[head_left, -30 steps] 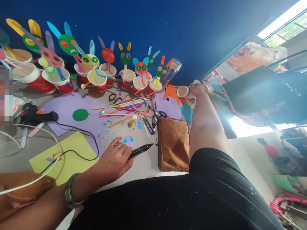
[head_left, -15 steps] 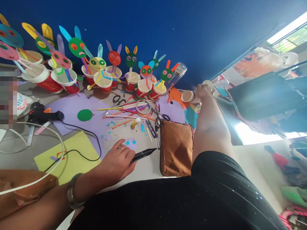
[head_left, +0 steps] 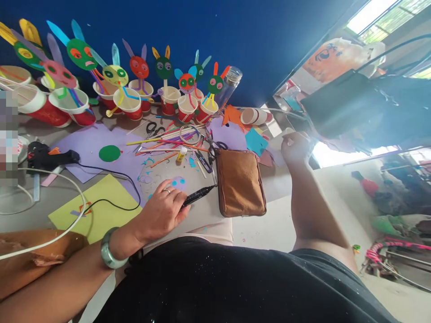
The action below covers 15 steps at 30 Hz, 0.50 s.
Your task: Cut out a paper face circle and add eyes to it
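Observation:
A black marker (head_left: pixel 198 196) sticks out to the right from my left hand (head_left: pixel 164 204), whose fingers are closed around it. Just beyond those fingers lies a small purple paper oval (head_left: pixel 178 182) with blue dots, partly covered by the hand. My right hand (head_left: pixel 296 146), at the table's right side, is closed on what looks like a white paper cup (head_left: pixel 288 131); fingers and glare hide most of it. A stack of paper cups (head_left: pixel 251 116) lies on its side beyond. Between my hands rests a brown zip pouch (head_left: pixel 240 184).
Red-and-white cups (head_left: pixel 128 105) with paper rabbit faces line the blue wall. Colored sticks (head_left: pixel 171 139), scissors (head_left: pixel 155 129) and a glue stick (head_left: pixel 182 154) lie mid-table. At left are a black glue gun (head_left: pixel 50 154), its cord, purple paper (head_left: pixel 84 157) and yellow paper (head_left: pixel 101 193).
My right hand has come back from beside the stacked cups, nearer to me and rightward, with the white cup. The left hand keeps the marker. The view has turned to the right.

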Tool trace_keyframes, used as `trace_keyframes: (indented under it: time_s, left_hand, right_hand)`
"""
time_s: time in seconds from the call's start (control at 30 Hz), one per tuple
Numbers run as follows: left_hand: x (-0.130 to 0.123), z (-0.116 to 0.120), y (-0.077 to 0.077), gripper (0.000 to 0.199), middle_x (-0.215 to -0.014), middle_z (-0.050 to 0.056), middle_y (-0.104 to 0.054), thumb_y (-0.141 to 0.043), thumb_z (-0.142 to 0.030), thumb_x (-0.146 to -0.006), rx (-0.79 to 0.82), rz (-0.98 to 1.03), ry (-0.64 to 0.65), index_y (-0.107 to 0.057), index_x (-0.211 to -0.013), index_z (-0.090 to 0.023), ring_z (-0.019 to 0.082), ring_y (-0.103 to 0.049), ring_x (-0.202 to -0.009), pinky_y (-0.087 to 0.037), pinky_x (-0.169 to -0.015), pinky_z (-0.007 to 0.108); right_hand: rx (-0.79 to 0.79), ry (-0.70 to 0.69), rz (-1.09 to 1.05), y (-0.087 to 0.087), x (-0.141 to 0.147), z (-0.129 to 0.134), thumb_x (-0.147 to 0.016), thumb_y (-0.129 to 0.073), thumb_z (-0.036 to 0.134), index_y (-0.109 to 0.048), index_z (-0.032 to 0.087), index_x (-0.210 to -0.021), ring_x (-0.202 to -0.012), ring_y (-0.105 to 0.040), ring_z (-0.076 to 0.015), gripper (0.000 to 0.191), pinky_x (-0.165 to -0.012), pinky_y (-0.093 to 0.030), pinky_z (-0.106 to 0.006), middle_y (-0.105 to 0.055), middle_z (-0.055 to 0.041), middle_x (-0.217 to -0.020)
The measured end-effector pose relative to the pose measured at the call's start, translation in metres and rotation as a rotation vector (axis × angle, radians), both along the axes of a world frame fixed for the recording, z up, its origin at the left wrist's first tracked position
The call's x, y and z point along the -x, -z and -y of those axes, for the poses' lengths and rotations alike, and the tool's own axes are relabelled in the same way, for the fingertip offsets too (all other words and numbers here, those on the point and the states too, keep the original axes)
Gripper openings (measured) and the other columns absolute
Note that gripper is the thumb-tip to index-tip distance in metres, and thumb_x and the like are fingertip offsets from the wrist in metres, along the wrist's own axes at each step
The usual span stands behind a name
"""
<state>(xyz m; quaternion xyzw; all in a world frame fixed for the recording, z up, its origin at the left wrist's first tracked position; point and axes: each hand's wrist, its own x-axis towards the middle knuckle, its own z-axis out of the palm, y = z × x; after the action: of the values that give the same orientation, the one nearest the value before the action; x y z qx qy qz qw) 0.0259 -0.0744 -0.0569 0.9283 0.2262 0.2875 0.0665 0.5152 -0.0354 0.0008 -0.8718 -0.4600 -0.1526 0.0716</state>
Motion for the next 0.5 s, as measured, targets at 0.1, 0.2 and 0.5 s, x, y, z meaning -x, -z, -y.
trace_keyframes:
  time_s: [0.1,0.2,0.5]
  left_hand:
    - [0.0,0.0,0.002,0.015,-0.079,0.004,-0.071,-0.051,-0.023,-0.105,-0.005,-0.003,0.0,-0.061,-0.093,-0.019,0.023,-0.071,-0.079,-0.056,-0.106,0.05]
    - [0.0,0.0,0.003,0.015,-0.079,0.004,-0.071,-0.051,-0.025,-0.105,0.009,-0.01,0.004,-0.061,-0.094,-0.02,0.024,-0.07,-0.079,-0.056,-0.107,0.051]
    - [0.0,0.0,0.002,0.019,-0.077,0.004,-0.071,-0.047,-0.023,-0.106,-0.031,0.013,0.041,-0.062,-0.094,-0.019,0.023,-0.07,-0.075,-0.055,-0.106,0.05]
  right_hand:
    - [-0.003,0.075,-0.08,0.01,0.001,0.039,-0.089,-0.052,0.019,-0.073,0.025,-0.1,-0.124,-0.069,-0.0333,0.025,-0.116,-0.044,-0.052,-0.079,-0.0147,-0.12]
    - [-0.002,0.102,-0.14,0.018,0.004,0.067,-0.085,-0.055,0.021,-0.068,0.028,-0.092,-0.122,-0.07,-0.033,0.016,-0.114,-0.046,-0.051,-0.08,-0.0112,-0.115]
    - [-0.046,0.111,-0.209,0.026,0.019,0.086,-0.08,-0.065,0.03,-0.05,0.029,-0.09,-0.117,-0.071,-0.0317,0.019,-0.115,-0.048,-0.049,-0.075,-0.0085,-0.112]
